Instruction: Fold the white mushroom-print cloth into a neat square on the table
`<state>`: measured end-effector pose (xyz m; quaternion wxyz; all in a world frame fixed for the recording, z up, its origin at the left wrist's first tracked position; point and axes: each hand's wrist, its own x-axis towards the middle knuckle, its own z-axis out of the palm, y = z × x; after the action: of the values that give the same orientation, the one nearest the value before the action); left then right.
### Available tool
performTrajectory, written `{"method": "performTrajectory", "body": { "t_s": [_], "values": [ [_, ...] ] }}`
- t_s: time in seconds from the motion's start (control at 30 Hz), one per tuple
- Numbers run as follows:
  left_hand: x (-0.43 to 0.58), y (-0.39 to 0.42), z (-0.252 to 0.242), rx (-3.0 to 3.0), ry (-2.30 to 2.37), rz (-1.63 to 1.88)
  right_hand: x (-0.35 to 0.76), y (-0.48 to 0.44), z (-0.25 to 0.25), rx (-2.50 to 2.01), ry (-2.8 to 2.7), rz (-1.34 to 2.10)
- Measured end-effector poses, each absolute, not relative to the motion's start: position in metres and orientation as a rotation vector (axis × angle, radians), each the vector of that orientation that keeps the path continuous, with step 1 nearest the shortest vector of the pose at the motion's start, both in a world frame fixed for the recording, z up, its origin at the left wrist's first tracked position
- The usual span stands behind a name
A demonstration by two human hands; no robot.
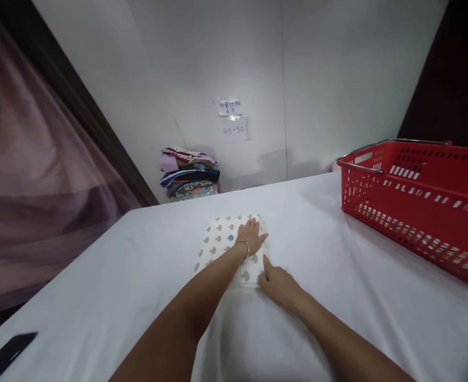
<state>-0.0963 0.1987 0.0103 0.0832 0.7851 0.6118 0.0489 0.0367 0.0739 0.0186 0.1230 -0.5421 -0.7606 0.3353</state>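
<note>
A folded white cloth (218,239) with a grey-beige tree-like print and a small blue round mark lies on the white-covered table. My left hand (251,236) rests flat on its right half, fingers spread, with a thin band around the wrist. At the cloth's lower right corner is my right hand (279,284), its index finger along the side edge and its thumb at the corner. The other right fingers are curled and partly hidden, and the hand seems to grip that edge.
A red plastic basket (408,196) with a metal handle stands on the right of the table (158,254). Folded clothes (190,172) are stacked beyond the far edge, below paper labels (236,130) on the wall. A dark flat object (9,353) lies front left; a pinkish curtain (38,159) hangs left.
</note>
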Motion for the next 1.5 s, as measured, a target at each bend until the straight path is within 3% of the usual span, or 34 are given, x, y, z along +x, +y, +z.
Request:
{"method": "performTrajectory", "body": {
  "t_s": [0.37, 0.53, 0.73, 0.9, 1.17, 1.5],
  "values": [
    [-0.189, 0.113, 0.034, 2.176, 1.935, 0.491, 0.032, 0.068, 0.050, -1.229, -1.944, 0.878],
    [-0.247, 0.073, 0.021, 1.678, 2.095, 0.818, -0.020, 0.093, 0.075, -1.155, -2.240, 0.527],
    [-0.265, 0.038, -0.007, 1.529, 1.951, 0.946, -0.022, 0.134, 0.022, -1.603, -2.545, 0.239],
    [-0.267, 0.021, -0.016, 1.494, 1.738, 1.082, -0.009, 0.141, 0.003, -1.660, -2.614, 0.146],
    [-0.245, 0.011, -0.015, 1.822, 1.960, 1.052, -0.032, 0.132, 0.022, -1.557, -2.634, -0.075],
    [-0.250, 0.011, -0.014, 1.979, 2.099, 0.747, -0.030, 0.125, 0.001, -1.466, -2.706, 0.039]
  ]
}}
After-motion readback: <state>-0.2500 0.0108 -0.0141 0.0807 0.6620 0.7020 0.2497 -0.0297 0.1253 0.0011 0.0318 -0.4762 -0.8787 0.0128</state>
